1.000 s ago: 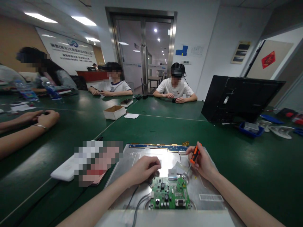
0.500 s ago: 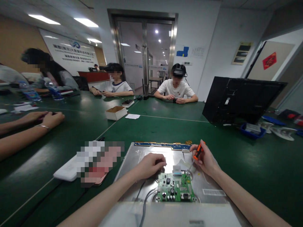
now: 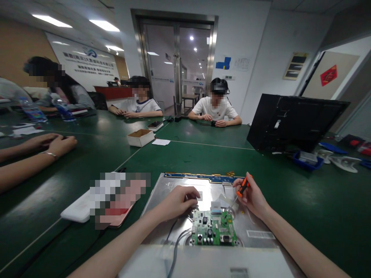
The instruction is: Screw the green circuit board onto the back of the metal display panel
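Note:
A green circuit board (image 3: pixel 213 227) lies on the metal back of a flat display panel (image 3: pixel 256 241). My right hand (image 3: pixel 255 197) grips an orange and black screwdriver (image 3: pixel 244 185). Its thin shaft slants down to the board's upper right corner, near a round recess in the metal. My left hand (image 3: pixel 181 200) rests by the board's upper left corner, loosely curled, with the thumb apart from the index finger; its lower fingers are partly hidden. A flat ribbon cable (image 3: pixel 216 207) meets the board's top edge. Grey cables (image 3: pixel 176 251) run from its left side.
A blue strip board (image 3: pixel 199 178) edges the panel's far side. Left of the panel lie a white object (image 3: pixel 78 206) and a pink one (image 3: pixel 121 216), both blurred. Farther off are an open box (image 3: pixel 141 139), a black monitor (image 3: pixel 295 123), a blue tray (image 3: pixel 307 162) and co-workers' hands.
The view has shifted slightly. The screwdriver tip stays at the same corner of the board, and my left hand keeps nearly the same place and pose.

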